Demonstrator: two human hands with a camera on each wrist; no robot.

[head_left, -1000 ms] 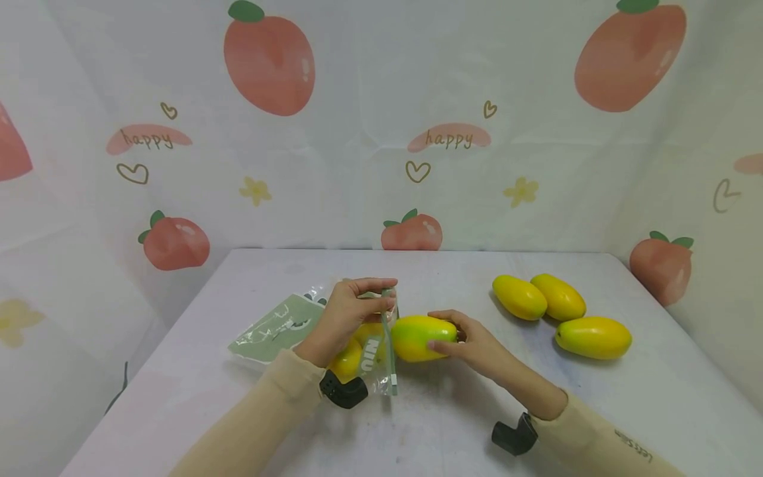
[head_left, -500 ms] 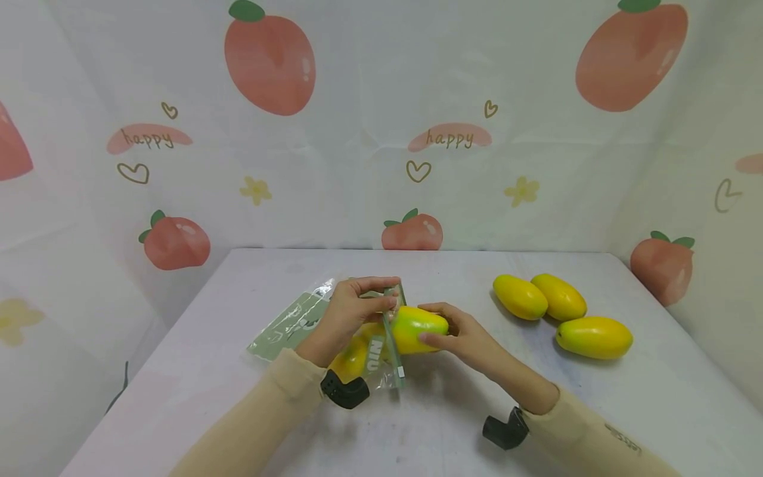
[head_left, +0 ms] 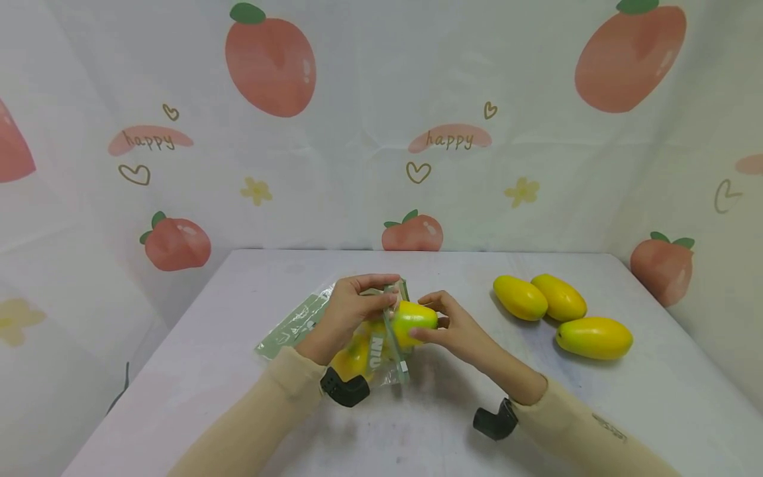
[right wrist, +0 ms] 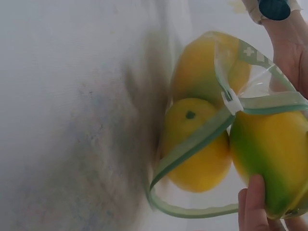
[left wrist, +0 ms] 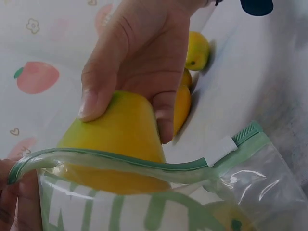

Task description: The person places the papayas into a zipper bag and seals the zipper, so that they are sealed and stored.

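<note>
Left hand pinches a bag by its rim, right hand has its grip on a mango partly inside, which a sagging rim could snag.

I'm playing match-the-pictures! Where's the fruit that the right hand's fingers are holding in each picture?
Head: the fruit is below the middle, a bit to the right.
Left wrist: the fruit is left of the middle.
Right wrist: the fruit is low down, at the right edge.
Shared landmark: the white slider, below the fruit in head, right of it in left wrist, up and left of it in right wrist.
</note>
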